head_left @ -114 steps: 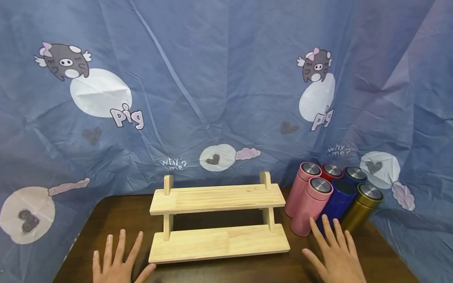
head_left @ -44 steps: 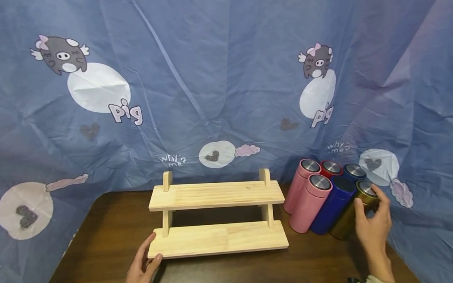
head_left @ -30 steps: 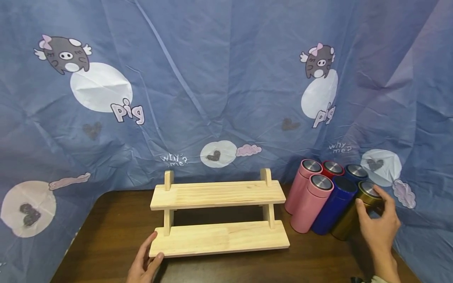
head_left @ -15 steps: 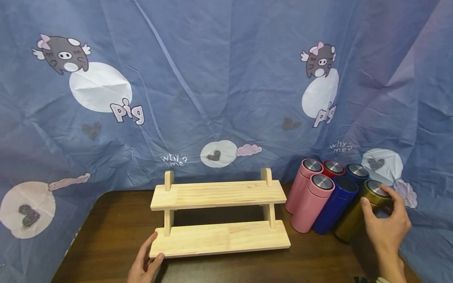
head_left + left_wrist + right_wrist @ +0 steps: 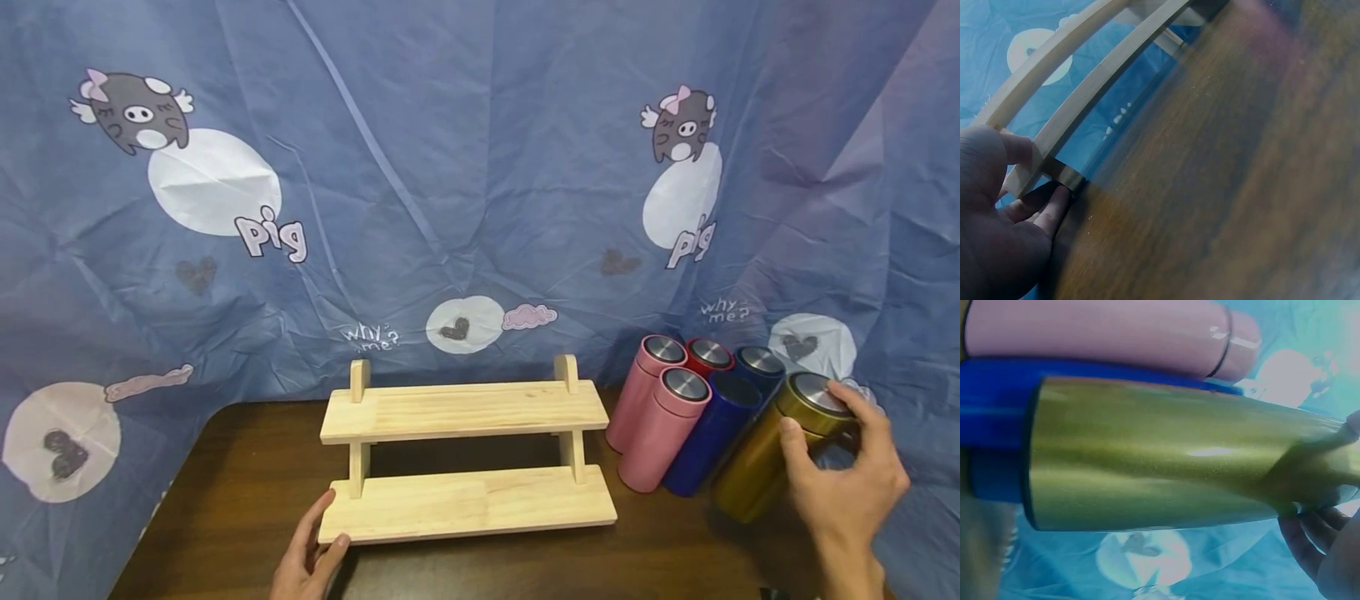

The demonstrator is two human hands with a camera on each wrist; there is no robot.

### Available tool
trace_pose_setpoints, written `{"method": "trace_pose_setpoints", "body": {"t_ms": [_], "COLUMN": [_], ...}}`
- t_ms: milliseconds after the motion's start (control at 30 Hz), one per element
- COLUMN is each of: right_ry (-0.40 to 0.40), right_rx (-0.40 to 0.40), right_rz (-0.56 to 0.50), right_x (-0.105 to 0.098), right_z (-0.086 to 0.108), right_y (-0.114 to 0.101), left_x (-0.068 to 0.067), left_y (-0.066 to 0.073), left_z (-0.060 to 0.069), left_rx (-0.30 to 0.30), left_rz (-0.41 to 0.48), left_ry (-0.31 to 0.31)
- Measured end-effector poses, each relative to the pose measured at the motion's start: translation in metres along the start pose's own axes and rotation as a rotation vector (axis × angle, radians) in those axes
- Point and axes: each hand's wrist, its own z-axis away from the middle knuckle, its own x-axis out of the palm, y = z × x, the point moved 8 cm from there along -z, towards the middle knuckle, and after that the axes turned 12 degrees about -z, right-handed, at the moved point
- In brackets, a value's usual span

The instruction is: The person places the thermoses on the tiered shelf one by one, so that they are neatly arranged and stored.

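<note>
My right hand [image 5: 847,492] grips the gold bottle [image 5: 765,454] near its silver lid, thumb on the near left side and fingers round the far side. In the right wrist view the gold bottle [image 5: 1160,456] lies across the picture, its base beside the blue bottle [image 5: 991,403]. My left hand [image 5: 306,554] holds the left end of the lower board of the two-tier wooden shelf [image 5: 472,504]. The left wrist view shows the left hand [image 5: 997,212] with its thumb and fingers round that board's end [image 5: 1025,175].
Left of the gold bottle stand two pink bottles [image 5: 660,437], a red one [image 5: 709,355] and two blue ones [image 5: 708,437], close together. A blue printed cloth [image 5: 480,167] hangs behind the dark wooden table [image 5: 247,467].
My right hand has taken hold of the gold bottle and moved it right and towards me, raising it slightly. Earlier, my left hand moved from the table to the shelf's end.
</note>
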Motion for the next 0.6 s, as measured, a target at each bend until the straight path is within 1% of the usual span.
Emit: {"method": "trace_pose_setpoints", "body": {"t_ms": [67,167,233,300,367,400,467,600], "right_ry": [-0.013,-0.039,-0.058,-0.077,-0.094,-0.103,-0.122,-0.168], "right_rx": [-0.007,-0.014,-0.016,-0.016,-0.014,-0.016,-0.018,-0.027], "right_rz": [0.005,0.008,0.008,0.007,-0.005,-0.014,-0.046,-0.112], "right_x": [0.000,0.002,0.003,0.004,0.005,0.006,0.008,0.016], "right_z": [0.000,0.000,0.001,0.003,0.005,0.006,0.007,0.011], "right_y": [-0.005,-0.012,-0.018,-0.026,-0.033,-0.037,-0.044,-0.056], "left_x": [0.001,0.003,0.004,0.004,0.003,0.003,0.001,-0.002], "left_y": [-0.007,-0.021,-0.031,-0.036,-0.034,-0.032,-0.021,0.000], "left_z": [-0.002,-0.005,-0.008,-0.009,-0.008,-0.008,-0.005,0.000], "left_rx": [0.025,0.045,0.035,0.043,0.047,0.034,0.014,-0.069], "left_rz": [0.025,0.040,0.036,0.025,0.012,0.005,-0.014,-0.038], "left_ry": [0.006,0.011,0.013,0.020,0.025,0.022,0.007,-0.032]}}
